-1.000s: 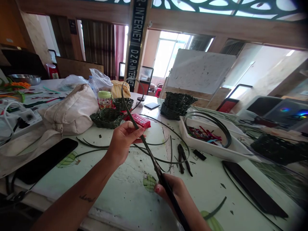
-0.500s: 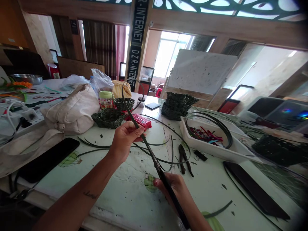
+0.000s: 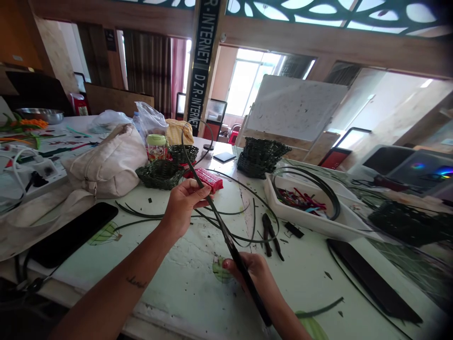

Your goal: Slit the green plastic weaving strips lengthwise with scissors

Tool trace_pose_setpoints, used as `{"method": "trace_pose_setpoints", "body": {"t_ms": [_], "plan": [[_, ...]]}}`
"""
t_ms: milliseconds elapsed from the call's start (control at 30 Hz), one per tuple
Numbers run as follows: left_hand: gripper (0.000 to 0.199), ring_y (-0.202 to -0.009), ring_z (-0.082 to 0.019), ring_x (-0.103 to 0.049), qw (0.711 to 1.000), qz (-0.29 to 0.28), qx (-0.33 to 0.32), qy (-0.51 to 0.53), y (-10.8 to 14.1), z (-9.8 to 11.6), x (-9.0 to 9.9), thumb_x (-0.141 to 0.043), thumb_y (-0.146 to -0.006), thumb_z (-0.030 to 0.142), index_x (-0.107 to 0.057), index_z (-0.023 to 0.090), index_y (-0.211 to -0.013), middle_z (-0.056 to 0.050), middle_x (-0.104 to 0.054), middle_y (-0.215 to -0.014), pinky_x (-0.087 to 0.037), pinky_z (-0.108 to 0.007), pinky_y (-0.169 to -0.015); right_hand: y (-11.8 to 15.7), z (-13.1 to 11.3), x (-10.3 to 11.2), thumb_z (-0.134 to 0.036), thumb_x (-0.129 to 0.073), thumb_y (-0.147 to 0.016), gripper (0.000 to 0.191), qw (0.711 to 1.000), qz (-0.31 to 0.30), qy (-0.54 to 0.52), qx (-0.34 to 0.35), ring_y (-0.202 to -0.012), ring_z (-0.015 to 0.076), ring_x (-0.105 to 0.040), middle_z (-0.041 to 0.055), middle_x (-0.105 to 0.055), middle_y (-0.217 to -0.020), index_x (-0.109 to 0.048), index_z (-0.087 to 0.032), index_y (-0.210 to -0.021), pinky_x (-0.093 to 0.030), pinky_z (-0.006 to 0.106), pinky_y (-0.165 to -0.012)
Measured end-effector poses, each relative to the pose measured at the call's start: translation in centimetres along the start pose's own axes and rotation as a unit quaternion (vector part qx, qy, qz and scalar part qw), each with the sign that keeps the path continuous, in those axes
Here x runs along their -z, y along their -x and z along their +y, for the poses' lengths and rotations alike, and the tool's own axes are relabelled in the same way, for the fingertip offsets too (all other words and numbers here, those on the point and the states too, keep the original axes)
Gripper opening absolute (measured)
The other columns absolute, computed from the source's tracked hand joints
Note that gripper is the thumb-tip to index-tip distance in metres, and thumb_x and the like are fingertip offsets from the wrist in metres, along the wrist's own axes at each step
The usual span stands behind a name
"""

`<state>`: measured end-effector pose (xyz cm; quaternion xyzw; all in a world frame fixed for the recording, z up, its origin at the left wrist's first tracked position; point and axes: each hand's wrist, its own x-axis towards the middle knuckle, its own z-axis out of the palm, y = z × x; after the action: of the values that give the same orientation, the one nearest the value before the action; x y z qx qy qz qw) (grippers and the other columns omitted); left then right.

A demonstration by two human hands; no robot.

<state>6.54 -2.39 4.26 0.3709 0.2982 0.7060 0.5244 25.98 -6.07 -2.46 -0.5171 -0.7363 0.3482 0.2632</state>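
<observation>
My left hand (image 3: 181, 208) is closed, pinching a long dark green flat strip (image 3: 188, 159) between thumb and fingers. The strip's upper part loops up and over beyond the hand. In my right hand (image 3: 257, 271) are scissors (image 3: 247, 278) with long black handles, seen nearly edge-on. Their blades point up toward my left hand and lie along the strip; whether they cut into it I cannot tell. Behind my left hand rests a red packet (image 3: 209, 179). More loose green strips (image 3: 155, 217) curve over the table (image 3: 170, 278) around it.
Pliers (image 3: 271, 236) and a small black piece (image 3: 293, 230) lie to the right. Beyond are a white tray (image 3: 307, 224) of coloured bits with coiled strip, and woven dark green baskets (image 3: 264, 156). A black phone-like slab (image 3: 78, 231) and beige bag (image 3: 106, 163) are at left.
My right hand and the scissors have shifted slightly up and to the left. My left hand keeps its pinch on the strip, nearly in the same place.
</observation>
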Motion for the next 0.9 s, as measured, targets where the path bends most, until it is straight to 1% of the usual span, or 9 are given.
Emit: {"method": "trace_pose_setpoints", "body": {"t_ms": [100, 200, 333, 467, 600, 767, 900], "plan": [[0.018, -0.064, -0.01, -0.062, 0.999, -0.013, -0.023, 0.025, -0.4, 0.8, 0.5, -0.077, -0.063, 0.023, -0.062, 0.015, -0.07, 0.002, -0.063, -0.066, -0.052, -0.021, -0.062, 0.0, -0.3, 0.1, -0.046, -0.057, -0.074, 0.047, 1.0, -0.023, -0.02, -0.007, -0.046, 0.0076, -0.019, -0.0064, -0.018, -0.049, -0.024, -0.022, -0.051, -0.013, 0.023, -0.042], [0.02, -0.063, -0.008, -0.061, 0.997, 0.017, -0.056, 0.043, -1.0, 1.8, 1.3, -0.079, -0.06, 0.022, -0.062, 0.016, -0.071, 0.004, -0.062, -0.068, -0.05, -0.018, -0.059, 0.0, -0.8, 0.2, -0.042, -0.059, -0.072, 0.044, 0.998, -0.043, -0.029, -0.018, -0.047, 0.0079, -0.021, -0.0063, -0.021, -0.049, -0.028, -0.021, -0.05, -0.014, 0.023, -0.043], [0.027, -0.061, -0.008, -0.061, 0.997, 0.051, -0.053, 0.039, -1.3, 2.1, 1.7, -0.082, -0.055, 0.021, -0.057, 0.017, -0.066, 0.005, -0.062, -0.066, -0.048, -0.016, -0.054, 0.0, -1.2, 0.1, -0.042, -0.061, -0.069, 0.042, 0.998, -0.044, -0.022, -0.031, -0.049, 0.0086, -0.022, -0.006, -0.022, -0.05, -0.031, -0.02, -0.05, -0.015, 0.023, -0.044], [0.031, -0.06, -0.007, -0.06, 0.996, 0.058, -0.05, 0.039, -1.1, 1.6, 1.4, -0.082, -0.054, 0.022, -0.053, 0.016, -0.062, 0.006, -0.062, -0.066, -0.048, -0.016, -0.054, 0.0, -1.2, 0.2, -0.043, -0.059, -0.069, 0.04, 0.998, -0.049, -0.022, -0.026, -0.049, 0.0089, -0.024, -0.0058, -0.023, -0.051, -0.033, -0.02, -0.051, -0.016, 0.023, -0.044], [0.03, -0.061, -0.007, -0.061, 0.998, 0.034, -0.032, 0.035, -0.6, 1.2, 0.7, -0.08, -0.058, 0.021, -0.051, 0.016, -0.062, 0.005, -0.062, -0.066, -0.049, -0.017, -0.055, 0.3, -1.0, 0.5, -0.046, -0.054, -0.072, 0.04, 0.998, -0.055, -0.019, -0.001, -0.049, 0.0088, -0.023, -0.0056, -0.022, -0.052, -0.031, -0.021, -0.053, -0.016, 0.023, -0.044], [0.027, -0.063, -0.008, -0.061, 0.999, 0.017, -0.028, 0.026, 0.3, 1.0, 0.0, -0.077, -0.062, 0.02, -0.051, 0.016, -0.062, 0.005, -0.062, -0.066, -0.05, -0.018, -0.058, 0.7, -0.4, 0.7, -0.055, -0.049, -0.074, 0.043, 0.999, -0.037, 0.007, 0.006, -0.048, 0.0099, -0.026, -0.0047, -0.024, -0.053, -0.033, -0.021, -0.055, -0.016, 0.023, -0.043], [0.026, -0.063, -0.009, -0.063, 0.999, 0.014, -0.026, 0.022, 0.5, 1.0, -0.3, -0.078, -0.062, 0.02, -0.052, 0.015, -0.064, 0.004, -0.063, -0.068, -0.052, -0.021, -0.06, 0.8, -0.2, 0.8, -0.061, -0.045, -0.076, 0.046, 0.998, -0.053, 0.003, 0.021, -0.048, 0.0104, -0.027, -0.0043, -0.025, -0.054, -0.034, -0.02, -0.057, -0.017, 0.023, -0.042]]}}
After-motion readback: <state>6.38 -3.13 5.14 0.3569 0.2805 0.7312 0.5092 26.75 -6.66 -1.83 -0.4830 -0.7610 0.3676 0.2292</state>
